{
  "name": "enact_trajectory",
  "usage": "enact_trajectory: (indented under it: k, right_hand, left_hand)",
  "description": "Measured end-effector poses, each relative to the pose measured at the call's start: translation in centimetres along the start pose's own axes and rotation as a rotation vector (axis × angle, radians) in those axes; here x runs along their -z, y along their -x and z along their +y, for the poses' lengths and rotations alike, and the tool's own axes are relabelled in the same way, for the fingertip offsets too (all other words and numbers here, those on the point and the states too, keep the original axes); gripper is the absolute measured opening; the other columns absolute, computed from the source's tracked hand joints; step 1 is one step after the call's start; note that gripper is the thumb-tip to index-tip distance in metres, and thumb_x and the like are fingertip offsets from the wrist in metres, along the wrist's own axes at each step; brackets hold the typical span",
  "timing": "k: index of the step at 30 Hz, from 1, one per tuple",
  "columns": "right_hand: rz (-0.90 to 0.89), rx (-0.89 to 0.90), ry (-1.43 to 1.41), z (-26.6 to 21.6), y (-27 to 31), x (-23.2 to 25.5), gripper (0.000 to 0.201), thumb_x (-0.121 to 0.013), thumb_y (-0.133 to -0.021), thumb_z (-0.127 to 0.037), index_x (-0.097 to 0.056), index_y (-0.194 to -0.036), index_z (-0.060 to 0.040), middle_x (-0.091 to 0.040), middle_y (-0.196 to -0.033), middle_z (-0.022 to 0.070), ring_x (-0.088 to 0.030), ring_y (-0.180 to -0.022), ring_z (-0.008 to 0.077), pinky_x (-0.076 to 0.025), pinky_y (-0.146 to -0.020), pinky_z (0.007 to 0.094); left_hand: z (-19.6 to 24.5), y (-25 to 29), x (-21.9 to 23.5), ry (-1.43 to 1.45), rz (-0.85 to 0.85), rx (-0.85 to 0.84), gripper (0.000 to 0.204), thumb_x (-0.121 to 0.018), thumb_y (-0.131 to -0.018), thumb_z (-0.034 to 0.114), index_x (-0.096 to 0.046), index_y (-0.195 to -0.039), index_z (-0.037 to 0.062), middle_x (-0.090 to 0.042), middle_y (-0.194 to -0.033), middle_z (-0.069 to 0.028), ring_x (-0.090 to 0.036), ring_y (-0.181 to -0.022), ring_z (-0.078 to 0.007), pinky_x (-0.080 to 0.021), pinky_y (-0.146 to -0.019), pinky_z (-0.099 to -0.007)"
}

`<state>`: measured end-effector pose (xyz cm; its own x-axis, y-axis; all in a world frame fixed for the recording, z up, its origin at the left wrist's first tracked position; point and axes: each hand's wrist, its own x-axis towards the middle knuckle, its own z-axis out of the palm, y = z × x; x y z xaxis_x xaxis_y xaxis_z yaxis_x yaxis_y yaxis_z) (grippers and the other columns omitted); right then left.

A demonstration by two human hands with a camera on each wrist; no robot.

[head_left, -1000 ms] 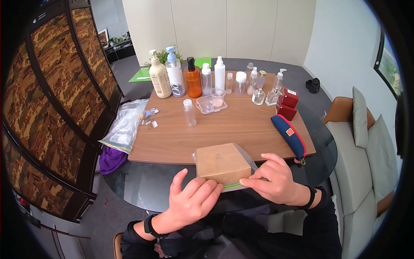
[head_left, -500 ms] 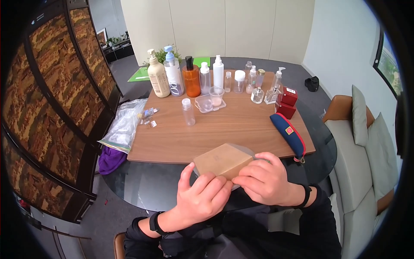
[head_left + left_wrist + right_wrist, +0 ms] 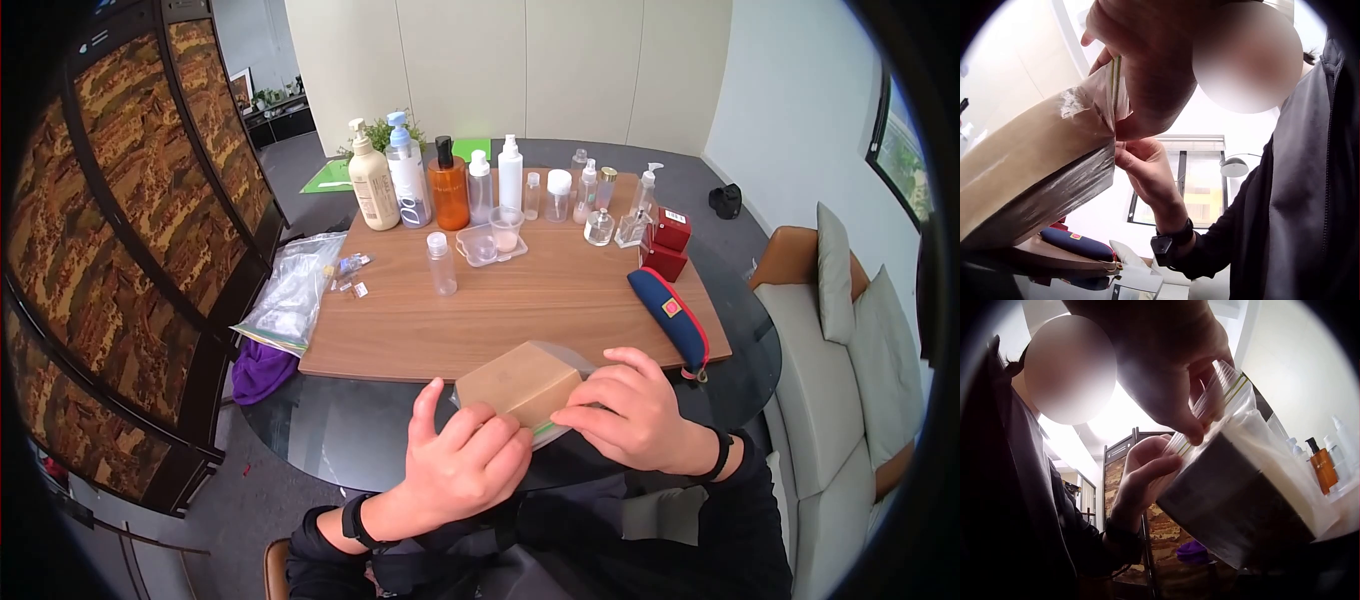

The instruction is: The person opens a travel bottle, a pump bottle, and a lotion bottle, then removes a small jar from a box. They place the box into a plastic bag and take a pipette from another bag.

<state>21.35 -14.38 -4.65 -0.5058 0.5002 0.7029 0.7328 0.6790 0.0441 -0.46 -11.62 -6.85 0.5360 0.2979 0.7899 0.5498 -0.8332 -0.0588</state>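
A brown cardboard box [image 3: 520, 382] lies inside a clear zip bag, held tilted at the near edge of the table. My left hand [image 3: 465, 462] pinches the bag's near edge, its thumb or outer finger raised. On the right, my right hand [image 3: 630, 415] pinches the same edge close to the green zip strip [image 3: 545, 430]. In the right wrist view the bag's zip edge [image 3: 1235, 394] runs between both hands, with the box [image 3: 1235, 494] below it. The left wrist view shows the wrapped box [image 3: 1041, 144] reaching away from the fingers.
Several pump and spray bottles, among them an amber one [image 3: 449, 190], line the back of the wooden board [image 3: 540, 310]. A small clear bottle [image 3: 441, 266] and a clear tray [image 3: 480, 246] stand nearer. Red boxes [image 3: 664, 245] and a navy pouch [image 3: 668, 315] are right, a plastic bag [image 3: 290, 290] left.
The bagged box has turned and tilted in my hands compared with a second ago. My right hand has shifted slightly along the bag's edge, and my left hand has moved a little to the right.
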Motion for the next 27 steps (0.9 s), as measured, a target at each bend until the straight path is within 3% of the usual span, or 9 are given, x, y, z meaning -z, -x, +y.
enact_trajectory:
  k: [2,5,8,11,27]
  right_hand:
    - [-0.008,-0.003,0.001,-0.1,0.3,-0.1,0.015,-0.069,-0.071,-0.011,-0.070,-0.086,-0.0136,-0.059,-0.082,-0.0016,-0.059,-0.077,0.0151,-0.047,-0.085,0.0371]
    - [0.035,-0.014,0.003,0.0,0.8,-0.8,0.028,-0.072,-0.061,-0.007,-0.071,-0.086,-0.0168,-0.060,-0.081,-0.0046,-0.057,-0.075,0.0155,-0.045,-0.084,0.0371]
    - [0.060,-0.013,0.008,-0.3,0.5,-1.0,0.027,-0.073,-0.061,-0.007,-0.071,-0.086,-0.0167,-0.060,-0.081,-0.0048,-0.057,-0.075,0.0153,-0.046,-0.083,0.0371]
    - [0.081,0.032,0.037,-0.8,0.3,-1.1,0.018,-0.070,-0.069,-0.012,-0.071,-0.088,-0.0140,-0.061,-0.084,-0.0021,-0.059,-0.077,0.0145,-0.048,-0.084,0.0364]
    - [0.060,0.001,0.011,-0.2,0.9,-0.4,0.021,-0.071,-0.065,-0.011,-0.071,-0.086,-0.0153,-0.059,-0.077,-0.0035,-0.058,-0.074,0.0142,-0.048,-0.079,0.0342]
  left_hand:
    - [0.2,-0.1,0.0,-0.008,-0.007,0.006,0.015,-0.071,-0.066,0.018,-0.064,-0.079,0.0147,-0.057,-0.082,0.0044,-0.058,-0.080,-0.0124,-0.032,-0.101,-0.0554]
    - [0.7,-0.4,0.2,-0.087,-0.021,0.038,0.015,-0.069,-0.067,0.017,-0.064,-0.080,0.0147,-0.056,-0.080,0.0043,-0.057,-0.080,-0.0121,-0.033,-0.101,-0.0551]
    - [1.2,-0.6,0.2,-0.186,-0.032,0.045,0.013,-0.067,-0.068,0.016,-0.063,-0.080,0.0149,-0.054,-0.079,0.0042,-0.057,-0.079,-0.0115,-0.033,-0.101,-0.0543]
    - [1.2,-0.5,0.0,-0.209,-0.010,0.002,0.011,-0.065,-0.068,0.016,-0.063,-0.079,0.0151,-0.053,-0.078,0.0042,-0.057,-0.078,-0.0107,-0.034,-0.101,-0.0531]
    - [0.0,-0.7,0.1,-0.141,0.026,-0.091,0.009,-0.065,-0.068,0.016,-0.064,-0.077,0.0149,-0.053,-0.076,0.0046,-0.056,-0.074,-0.0097,-0.036,-0.101,-0.0494]
